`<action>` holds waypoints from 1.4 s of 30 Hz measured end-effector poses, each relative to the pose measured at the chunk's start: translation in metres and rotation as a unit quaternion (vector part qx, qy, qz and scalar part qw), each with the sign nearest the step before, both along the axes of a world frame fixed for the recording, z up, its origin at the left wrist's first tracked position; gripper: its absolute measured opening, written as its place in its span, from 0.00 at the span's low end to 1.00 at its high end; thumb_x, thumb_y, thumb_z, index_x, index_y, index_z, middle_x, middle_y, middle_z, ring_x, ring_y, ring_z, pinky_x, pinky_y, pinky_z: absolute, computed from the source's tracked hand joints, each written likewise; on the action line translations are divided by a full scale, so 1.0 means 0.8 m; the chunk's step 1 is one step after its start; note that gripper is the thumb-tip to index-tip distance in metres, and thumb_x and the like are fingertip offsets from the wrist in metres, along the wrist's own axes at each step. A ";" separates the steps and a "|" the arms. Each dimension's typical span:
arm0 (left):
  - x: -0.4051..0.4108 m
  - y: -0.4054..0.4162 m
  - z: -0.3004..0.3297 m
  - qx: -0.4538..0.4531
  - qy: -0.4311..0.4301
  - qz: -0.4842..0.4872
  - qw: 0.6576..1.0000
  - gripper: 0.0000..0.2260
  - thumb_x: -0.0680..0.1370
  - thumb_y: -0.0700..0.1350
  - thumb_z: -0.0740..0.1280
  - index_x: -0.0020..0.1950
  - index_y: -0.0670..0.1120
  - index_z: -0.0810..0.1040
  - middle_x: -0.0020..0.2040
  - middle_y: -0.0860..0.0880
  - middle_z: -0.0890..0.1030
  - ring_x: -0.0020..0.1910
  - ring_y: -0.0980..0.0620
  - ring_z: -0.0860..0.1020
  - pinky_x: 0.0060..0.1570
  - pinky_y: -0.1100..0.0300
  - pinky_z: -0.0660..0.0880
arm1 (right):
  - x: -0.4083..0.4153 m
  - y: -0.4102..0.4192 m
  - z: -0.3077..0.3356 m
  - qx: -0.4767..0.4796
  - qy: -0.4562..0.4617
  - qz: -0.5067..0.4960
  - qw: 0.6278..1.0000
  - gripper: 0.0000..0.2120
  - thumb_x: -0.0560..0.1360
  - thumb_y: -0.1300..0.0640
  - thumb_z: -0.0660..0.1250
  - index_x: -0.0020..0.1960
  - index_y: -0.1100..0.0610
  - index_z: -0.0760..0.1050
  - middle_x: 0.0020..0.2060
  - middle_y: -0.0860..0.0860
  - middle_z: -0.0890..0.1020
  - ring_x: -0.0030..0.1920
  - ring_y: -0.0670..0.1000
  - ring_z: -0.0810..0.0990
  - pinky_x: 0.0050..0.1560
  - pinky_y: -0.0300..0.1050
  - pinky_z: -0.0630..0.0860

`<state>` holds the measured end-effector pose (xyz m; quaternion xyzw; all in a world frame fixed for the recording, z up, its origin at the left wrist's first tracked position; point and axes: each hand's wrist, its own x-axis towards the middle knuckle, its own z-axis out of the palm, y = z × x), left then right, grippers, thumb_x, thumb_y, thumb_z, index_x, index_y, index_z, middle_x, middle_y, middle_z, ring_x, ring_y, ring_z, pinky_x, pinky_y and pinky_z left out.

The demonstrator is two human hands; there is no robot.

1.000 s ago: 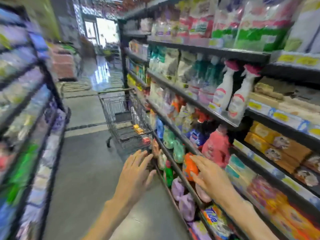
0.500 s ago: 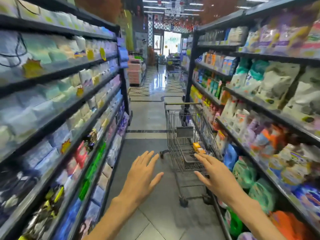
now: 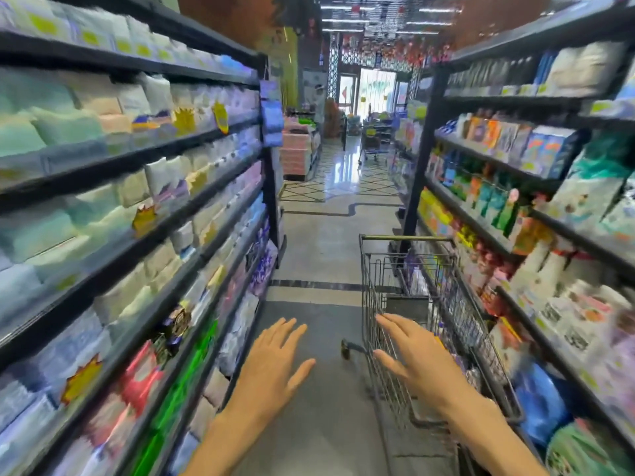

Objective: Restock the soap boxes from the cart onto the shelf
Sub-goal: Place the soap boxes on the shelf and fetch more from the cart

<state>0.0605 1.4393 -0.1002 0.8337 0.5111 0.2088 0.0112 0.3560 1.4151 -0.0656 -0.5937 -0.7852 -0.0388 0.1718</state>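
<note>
Soap boxes: not clearly made out; a small yellow-orange patch (image 3: 441, 342) shows inside the cart just past the right hand's knuckles, too blurred to name with certainty.

Cart (image 3: 405, 269): wire shopping trolley, right of centre, standing in the aisle close against the right-hand shelving. Handle bar (image 3: 407, 238) runs across its far top edge; one dark wheel (image 3: 345, 350) shows at its lower left corner.

Right hand (image 3: 414, 357): lower centre-right of the frame, forearm entering from the bottom right corner. Palm down, fingers straight and spread, pointing up and left, lying over the cart's near left rim. Holds nothing; whether it touches the wire cannot be told.

Left hand (image 3: 273, 360): lower centre, forearm rising from the bottom edge. Palm down, fingers straight and slightly fanned, thumb out to the right. Hovers over bare floor, holding nothing, well apart from the cart.

Right shelving (image 3: 536, 214): dark tiers along the right side, stocked with boxes, bottles and pouches, blurred.

Left shelving (image 3: 137, 201): dark tiers along the left side, stacked with pale soft packs and yellow starburst tags.

Floor (image 3: 326, 424): grey in the foreground, glossy patterned tile further up the centre.

Second cart (image 3: 372, 146): small, upper centre, at the aisle's far end.
</note>
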 end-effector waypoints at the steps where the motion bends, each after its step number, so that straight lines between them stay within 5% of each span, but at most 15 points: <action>1: 0.002 0.021 0.001 0.003 0.002 -0.001 1.000 0.31 0.80 0.65 0.52 0.76 0.47 0.69 0.75 0.46 0.70 0.76 0.45 0.67 0.73 0.45 0.68 | 0.002 0.021 0.003 -0.005 0.001 -0.001 1.000 0.30 0.80 0.39 0.60 0.78 0.49 0.60 0.74 0.46 0.68 0.73 0.48 0.67 0.74 0.46 0.65; 8: 0.054 0.235 -0.005 0.001 0.007 -0.076 0.997 0.29 0.81 0.64 0.53 0.74 0.48 0.71 0.72 0.47 0.74 0.73 0.45 0.71 0.69 0.45 0.73 | 0.040 0.178 -0.004 -0.022 -0.009 -0.073 0.997 0.32 0.80 0.38 0.58 0.80 0.48 0.55 0.76 0.45 0.63 0.76 0.47 0.63 0.76 0.44 0.57; 19: 0.257 0.507 0.001 -0.034 0.045 -0.317 0.947 0.33 0.81 0.68 0.46 0.79 0.51 0.63 0.77 0.49 0.67 0.76 0.46 0.66 0.73 0.48 0.68 | 0.157 0.305 -0.011 -0.054 0.067 -0.319 0.944 0.32 0.79 0.37 0.60 0.79 0.47 0.58 0.76 0.43 0.65 0.74 0.46 0.64 0.73 0.42 0.62; 26: 0.444 0.572 -0.050 -0.048 0.072 -0.473 0.877 0.28 0.83 0.64 0.54 0.79 0.50 0.64 0.77 0.49 0.67 0.76 0.47 0.66 0.74 0.52 0.66 | 0.262 0.304 -0.061 -0.068 0.093 -0.470 0.875 0.32 0.78 0.35 0.56 0.78 0.45 0.58 0.74 0.45 0.68 0.72 0.49 0.69 0.68 0.47 0.71; 31: 0.572 0.586 -0.110 -0.099 0.108 -0.559 0.816 0.32 0.81 0.65 0.47 0.80 0.49 0.62 0.77 0.49 0.66 0.76 0.48 0.65 0.74 0.53 0.64 | 0.329 0.298 -0.112 -0.104 0.125 -0.548 0.820 0.32 0.76 0.32 0.53 0.77 0.43 0.59 0.72 0.44 0.71 0.70 0.49 0.71 0.66 0.51 0.73; 33: 0.617 0.593 -0.145 -0.120 0.124 -0.582 0.794 0.28 0.83 0.62 0.53 0.80 0.49 0.61 0.77 0.49 0.67 0.76 0.48 0.65 0.74 0.54 0.65 | 0.348 0.299 -0.136 -0.113 0.135 -0.570 0.803 0.33 0.75 0.33 0.53 0.76 0.47 0.63 0.70 0.48 0.74 0.68 0.53 0.75 0.62 0.54 0.76; 36: 0.668 0.597 -0.199 -0.175 0.153 -0.596 0.769 0.26 0.83 0.57 0.60 0.78 0.49 0.63 0.75 0.50 0.68 0.74 0.49 0.67 0.72 0.56 0.66 | 0.361 0.300 -0.172 -0.127 0.161 -0.612 0.764 0.29 0.77 0.40 0.62 0.74 0.52 0.69 0.64 0.51 0.79 0.62 0.55 0.79 0.58 0.51 0.78; 42: 0.730 0.596 -0.344 -0.229 0.268 -0.583 0.732 0.24 0.82 0.51 0.63 0.77 0.46 0.63 0.71 0.46 0.71 0.69 0.45 0.70 0.67 0.53 0.71 | 0.359 0.300 -0.283 -0.153 0.266 -0.647 0.698 0.28 0.76 0.39 0.60 0.73 0.49 0.69 0.64 0.47 0.78 0.63 0.49 0.77 0.62 0.39 0.70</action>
